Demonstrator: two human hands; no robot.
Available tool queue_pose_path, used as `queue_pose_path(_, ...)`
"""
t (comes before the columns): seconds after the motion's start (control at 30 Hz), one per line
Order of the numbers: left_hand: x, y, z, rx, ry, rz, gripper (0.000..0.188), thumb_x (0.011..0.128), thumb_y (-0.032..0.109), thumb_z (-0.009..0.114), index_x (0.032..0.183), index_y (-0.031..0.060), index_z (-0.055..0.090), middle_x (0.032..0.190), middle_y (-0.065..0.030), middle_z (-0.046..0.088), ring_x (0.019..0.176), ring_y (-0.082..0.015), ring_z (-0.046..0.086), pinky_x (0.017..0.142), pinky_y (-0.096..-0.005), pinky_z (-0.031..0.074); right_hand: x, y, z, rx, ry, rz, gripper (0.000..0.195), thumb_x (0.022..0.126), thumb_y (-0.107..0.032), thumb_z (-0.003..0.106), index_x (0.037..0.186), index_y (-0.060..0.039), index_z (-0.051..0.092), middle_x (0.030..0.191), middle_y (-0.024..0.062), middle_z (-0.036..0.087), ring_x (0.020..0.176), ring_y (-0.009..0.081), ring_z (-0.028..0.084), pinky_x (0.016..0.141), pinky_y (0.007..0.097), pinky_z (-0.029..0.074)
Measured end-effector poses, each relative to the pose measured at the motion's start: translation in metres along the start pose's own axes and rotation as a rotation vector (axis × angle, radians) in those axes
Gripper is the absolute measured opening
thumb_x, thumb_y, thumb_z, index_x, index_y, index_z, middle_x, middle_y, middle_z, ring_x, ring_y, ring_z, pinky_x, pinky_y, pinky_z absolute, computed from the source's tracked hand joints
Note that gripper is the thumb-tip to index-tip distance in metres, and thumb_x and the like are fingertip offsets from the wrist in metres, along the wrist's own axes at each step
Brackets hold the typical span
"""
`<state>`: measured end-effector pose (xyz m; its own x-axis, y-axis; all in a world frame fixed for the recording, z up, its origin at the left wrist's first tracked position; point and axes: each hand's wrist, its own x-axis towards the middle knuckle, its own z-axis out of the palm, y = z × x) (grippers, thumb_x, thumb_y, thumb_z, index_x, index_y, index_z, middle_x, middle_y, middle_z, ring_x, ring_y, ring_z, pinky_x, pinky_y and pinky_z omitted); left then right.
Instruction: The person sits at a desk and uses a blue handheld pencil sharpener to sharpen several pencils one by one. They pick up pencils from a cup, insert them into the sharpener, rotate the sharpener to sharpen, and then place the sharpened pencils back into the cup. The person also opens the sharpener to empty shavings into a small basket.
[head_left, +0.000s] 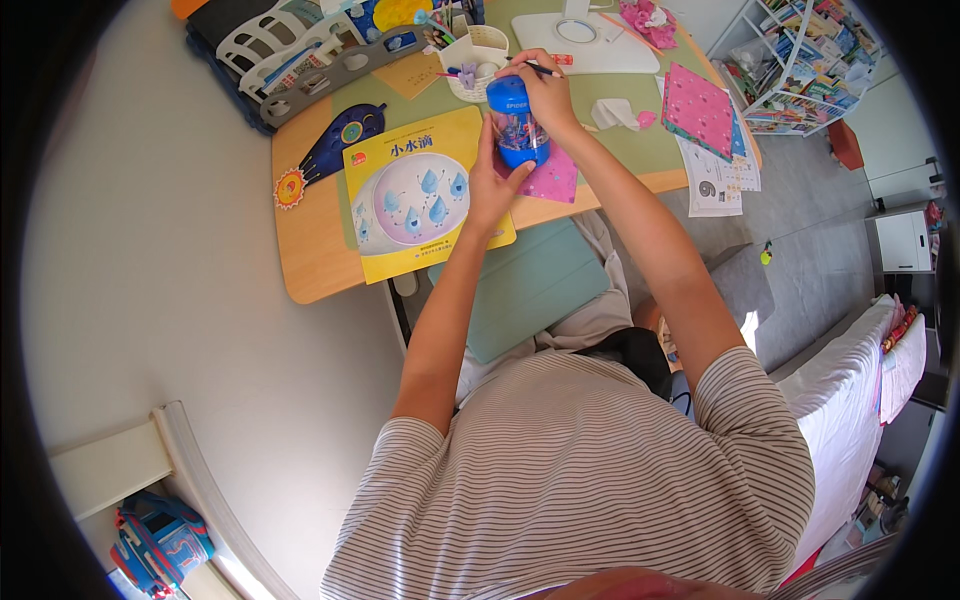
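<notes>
A blue cylindrical container (514, 124) with a clear middle stands over a pink patterned sheet (559, 176) at the desk's front edge. Through its clear wall show multicoloured bits, too small to name. My left hand (496, 184) grips its lower left side, thumb across the base. On the upper right, my right hand (551, 97) lies against the blue lid. A dark pencil or pen (541, 69) is held between that hand's fingers, roughly level above the lid. Just left of my left hand lies a yellow picture book (416, 255) with water drops on its cover.
Behind the container stands a white woven pen holder (487, 45). A dark blue toy-like case (349, 135) lies left, below a grey organiser rack (337, 71). Crumpled white tissue (613, 114), a pink booklet (697, 111) and printed sheets (712, 180) lie right. A green folded cover (525, 289) rests below the desk edge.
</notes>
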<state>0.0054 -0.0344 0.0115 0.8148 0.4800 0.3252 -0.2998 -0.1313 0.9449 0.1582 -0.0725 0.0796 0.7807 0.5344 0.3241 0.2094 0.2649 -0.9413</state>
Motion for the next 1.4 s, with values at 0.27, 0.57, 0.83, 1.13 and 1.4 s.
queue_pose_path(0.27, 0.001, 0.003, -0.005, -0.022, -0.083, -0.047, 0.094, 0.090, -0.010, 0.061, 0.160, 0.0094, 0.002, 0.162, -0.0141, 0.023, 0.141, -0.0235, 0.037, 0.114, -0.0345, 0.034, 0.001, 0.002, 0.000, 0.009, 0.020, -0.008, 0.013, 0.100, -0.008, 0.046, 0.106, -0.0021, 0.056, 0.094, 0.0163, 0.074, 0.086, 0.0177, 0.070, 0.077, 0.0283, 0.056)
queue_pose_path(0.57, 0.000, 0.007, -0.001, -0.082, -0.045, -0.019, 0.096, 0.087, -0.004, 0.069, 0.159, 0.0047, 0.007, 0.157, -0.0185, 0.034, 0.136, -0.0242, 0.043, 0.113, -0.0350, 0.037, -0.001, 0.002, -0.001, 0.006, 0.024, -0.022, 0.016, 0.100, -0.007, 0.044, 0.105, 0.0005, 0.057, 0.095, 0.0179, 0.074, 0.087, 0.0185, 0.069, 0.078, 0.0286, 0.056)
queue_pose_path(0.83, -0.001, 0.006, -0.003, -0.048, -0.043, -0.028, 0.097, 0.085, -0.003, 0.072, 0.159, 0.0042, 0.009, 0.157, -0.0180, 0.033, 0.137, -0.0240, 0.043, 0.112, -0.0351, 0.039, -0.006, -0.003, -0.001, 0.020, 0.050, -0.027, 0.017, 0.100, -0.008, 0.044, 0.105, 0.0024, 0.057, 0.093, 0.0177, 0.073, 0.086, 0.0192, 0.070, 0.078, 0.0284, 0.056)
queue_pose_path(1.13, 0.000, -0.003, -0.003, -0.024, -0.023, 0.005, 0.101, 0.082, -0.001, 0.076, 0.159, 0.0046, 0.010, 0.156, -0.0191, 0.035, 0.136, -0.0244, 0.043, 0.112, -0.0352, 0.039, -0.010, -0.001, 0.006, 0.004, 0.113, -0.085, 0.014, 0.098, -0.009, 0.048, 0.102, -0.0008, 0.059, 0.089, 0.0142, 0.075, 0.079, 0.0144, 0.068, 0.072, 0.0269, 0.053)
queue_pose_path(1.4, 0.000, 0.003, 0.003, 0.072, -0.011, 0.029, 0.112, 0.076, 0.007, 0.082, 0.159, 0.0045, 0.008, 0.154, -0.0218, 0.038, 0.135, -0.0279, 0.046, 0.108, -0.0358, 0.042, -0.006, -0.018, -0.012, -0.252, 0.007, -0.121, 0.025, 0.102, -0.024, 0.053, 0.102, -0.0037, 0.067, 0.088, 0.0097, 0.075, 0.073, 0.0151, 0.066, 0.069, 0.0305, 0.051)
